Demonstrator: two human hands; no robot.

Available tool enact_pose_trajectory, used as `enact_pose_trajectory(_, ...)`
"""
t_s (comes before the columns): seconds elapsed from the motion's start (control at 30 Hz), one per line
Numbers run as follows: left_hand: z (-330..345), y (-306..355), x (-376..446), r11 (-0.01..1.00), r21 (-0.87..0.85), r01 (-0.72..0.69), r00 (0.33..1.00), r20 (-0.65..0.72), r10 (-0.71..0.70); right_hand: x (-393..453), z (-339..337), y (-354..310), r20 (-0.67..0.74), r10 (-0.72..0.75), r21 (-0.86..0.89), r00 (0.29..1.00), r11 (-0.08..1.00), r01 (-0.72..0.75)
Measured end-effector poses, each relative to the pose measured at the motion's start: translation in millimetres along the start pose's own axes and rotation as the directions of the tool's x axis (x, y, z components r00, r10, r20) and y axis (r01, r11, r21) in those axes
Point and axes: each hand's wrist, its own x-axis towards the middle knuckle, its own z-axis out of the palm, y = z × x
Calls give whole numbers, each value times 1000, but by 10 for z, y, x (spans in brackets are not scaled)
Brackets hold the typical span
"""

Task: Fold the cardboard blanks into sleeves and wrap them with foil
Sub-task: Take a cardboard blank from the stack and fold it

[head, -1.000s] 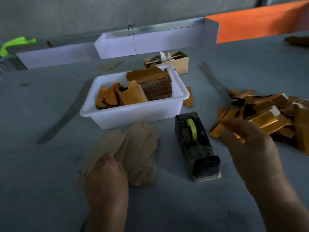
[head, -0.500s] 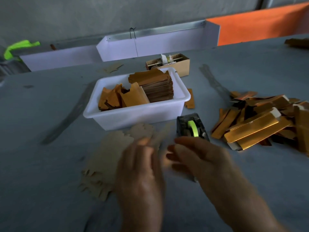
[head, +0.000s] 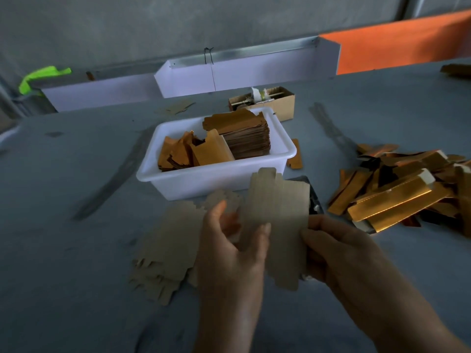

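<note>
Cardboard blank held flat above the counter — left hand pinches its left edge, right hand grips its right edge — beside the loose blanks.

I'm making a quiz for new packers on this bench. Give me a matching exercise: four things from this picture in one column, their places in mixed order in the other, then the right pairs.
Things:
1. cardboard blank
2. foil sheets
3. finished gold sleeves
4. spare blanks

Places:
A. piled on the table at the right
B. held between left hand and right hand
C. fanned flat on the table under the left hand
D. stacked in the white tub

Pairs: 1-B, 2-D, 3-A, 4-C
</note>
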Motion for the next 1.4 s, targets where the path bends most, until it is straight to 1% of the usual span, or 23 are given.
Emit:
enact_pose_trajectory(0.03,-27,3,43,982,-135,131,985,127,-114,0,-8,9,16,14,20,1000,1000,-14)
enact_pose_trajectory(0.07,-51,0,67,940,-252,229,956,241,-168,3,-9,21,26,29,27,999,999,-29)
enact_pose_trajectory(0.1,-69,2,70,911,-306,277,931,321,-175,7,-15,33,31,35,18,999,999,-36)
enact_pose_trajectory(0.13,-68,-10,68,908,-319,272,923,354,-152,11,-18,41,35,33,-4,999,999,-33)
enact_pose_trajectory(0.2,-49,-63,61,921,-315,228,938,325,-121,19,-25,64,21,4,-105,1000,994,-2)
enact_pose_trajectory(0.27,-48,-70,67,937,-289,193,951,292,-106,6,-21,78,-10,-72,-298,997,952,66)
enact_pose_trajectory(0.37,-51,-36,70,954,-253,162,949,306,-80,-32,-17,74,-17,-228,-601,973,780,172)
enact_pose_trajectory(0.5,-36,-39,42,960,-232,154,954,288,-84,-109,42,-10,62,-314,-709,947,654,263)
enact_pose_trajectory(0.6,-25,-60,50,969,-208,135,964,252,-81,-153,75,-48,144,-408,-806,902,481,346)
enact_pose_trajectory(0.63,-27,-54,48,972,-199,126,966,248,-75,-160,71,-58,148,-458,-811,876,451,373)
enact_pose_trajectory(0.67,-26,-47,41,975,-192,113,967,248,-63,-158,67,-66,133,-489,-794,862,468,388)
enact_pose_trajectory(0.7,-24,-33,24,976,-190,103,965,256,-52,-151,72,-76,110,-479,-754,871,531,387)
enact_pose_trajectory(0.8,0,-8,-54,979,-191,74,959,281,-18,-105,113,-43,94,-320,-536,943,782,319)
enact_pose_trajectory(0.87,-4,-3,-87,977,-195,86,947,322,-19,-72,110,14,83,-278,-451,957,846,285)
enact_pose_trajectory(0.97,-60,23,-87,966,-221,137,895,446,-25,-43,84,63,49,-297,-444,954,849,287)
enact_pose_trajectory(1.03,-106,42,-86,966,-222,131,860,510,0,-32,73,62,41,-296,-461,954,842,281)
enact_pose_trajectory(1.07,-119,41,-84,968,-223,115,854,521,19,-31,71,57,48,-287,-473,957,837,275)
enact_pose_trajectory(1.13,-131,14,-75,971,-223,84,869,493,38,-49,79,52,61,-277,-502,959,822,270)
enact_pose_trajectory(1.2,-138,-18,-61,976,-204,80,876,482,29,-70,70,33,0,-332,-554,943,785,276)
enact_pose_trajectory(1.27,-157,-17,-54,969,-219,114,845,535,21,-87,25,-21,-78,-398,-628,914,732,265)
enact_pose_trajectory(1.3,-164,-17,-49,964,-234,129,818,575,30,-94,7,-50,-93,-393,-634,915,732,250)
enact_pose_trajectory(1.33,-171,-3,-49,958,-245,146,792,610,35,-100,-1,-69,-90,-354,-610,931,759,229)
enact_pose_trajectory(1.4,-169,28,-56,952,-251,177,770,637,24,-99,-2,-79,-51,-255,-519,966,833,192)
